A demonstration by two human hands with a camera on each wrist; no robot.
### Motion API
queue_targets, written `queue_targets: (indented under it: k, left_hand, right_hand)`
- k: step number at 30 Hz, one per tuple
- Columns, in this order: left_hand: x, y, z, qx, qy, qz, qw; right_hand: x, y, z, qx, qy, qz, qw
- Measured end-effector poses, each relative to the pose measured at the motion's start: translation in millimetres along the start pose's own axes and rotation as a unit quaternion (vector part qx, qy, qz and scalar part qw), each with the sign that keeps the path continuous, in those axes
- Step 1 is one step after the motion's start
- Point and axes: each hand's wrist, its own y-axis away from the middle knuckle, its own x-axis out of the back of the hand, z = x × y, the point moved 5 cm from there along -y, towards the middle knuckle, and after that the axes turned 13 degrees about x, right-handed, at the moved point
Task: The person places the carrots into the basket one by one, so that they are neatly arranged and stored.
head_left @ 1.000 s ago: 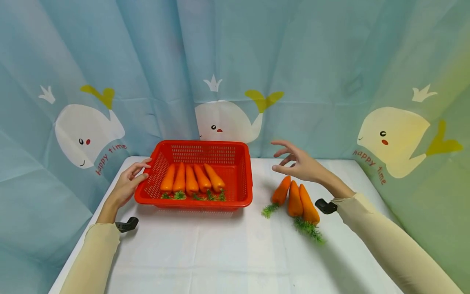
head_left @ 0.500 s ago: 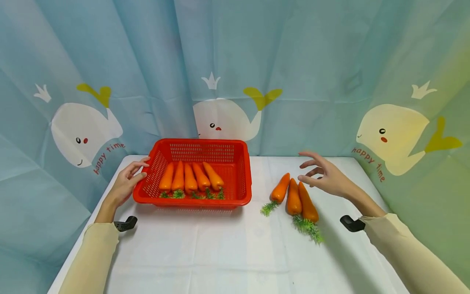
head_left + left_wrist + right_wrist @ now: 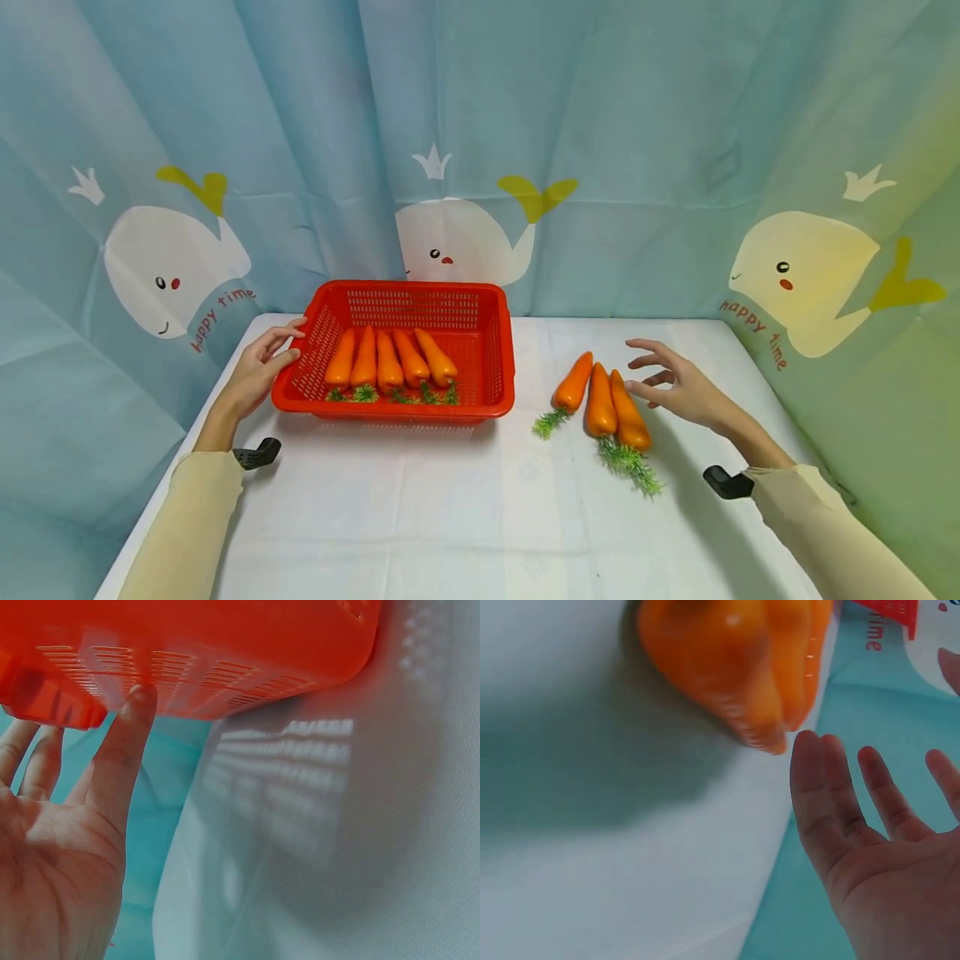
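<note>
A red basket [image 3: 390, 410] holds several orange carrots [image 3: 386, 367] lying side by side. My left hand [image 3: 288, 343] rests against its left wall, thumb [image 3: 131, 727] straight on the slotted side of the basket [image 3: 225, 637] and fingers up by the rim. Three more carrots [image 3: 600, 400] with green tops lie on the white table [image 3: 465, 517] to the basket's right. My right hand [image 3: 652, 371] hovers just right of them, fingers spread and holding nothing. In the right wrist view the carrots [image 3: 735, 652] sit close to my open right hand [image 3: 870, 825].
A blue-green curtain [image 3: 600, 167] with whale prints closes off the back and both sides of the table. Black wrist camera mounts [image 3: 258, 454] show at both forearms. The table's right edge [image 3: 757, 367] runs close behind my right hand.
My right hand has swung right from above the loose carrots and dropped low beside the rightmost one. The left hand and basket have stayed put.
</note>
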Motion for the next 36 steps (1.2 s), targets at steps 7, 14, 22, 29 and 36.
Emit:
queue_targets:
  k: [7,14,22,29,36]
  left_hand:
    - [1.2,-0.7,-0.2,-0.003,0.004,-0.003,1.0000]
    - [1.0,-0.5,0.4,0.001,0.009,-0.005,0.9999]
    - [0.8,-1.1,-0.8,0.006,0.012,-0.005,0.9999]
    - [0.0,-1.6,0.0,0.009,0.008,-0.005,0.9999]
    - [0.2,-0.6,0.2,0.013,0.000,0.001,0.9999]
  right_hand:
    - [-9,10,16,-0.027,-0.014,-0.015,0.999]
    - [-15,15,28,-0.055,-0.024,-0.025,0.998]
    - [-21,16,32,-0.081,-0.027,-0.068,0.994]
    - [-24,16,36,-0.090,-0.029,-0.100,0.990]
    - [-27,14,33,-0.092,-0.024,-0.112,0.989]
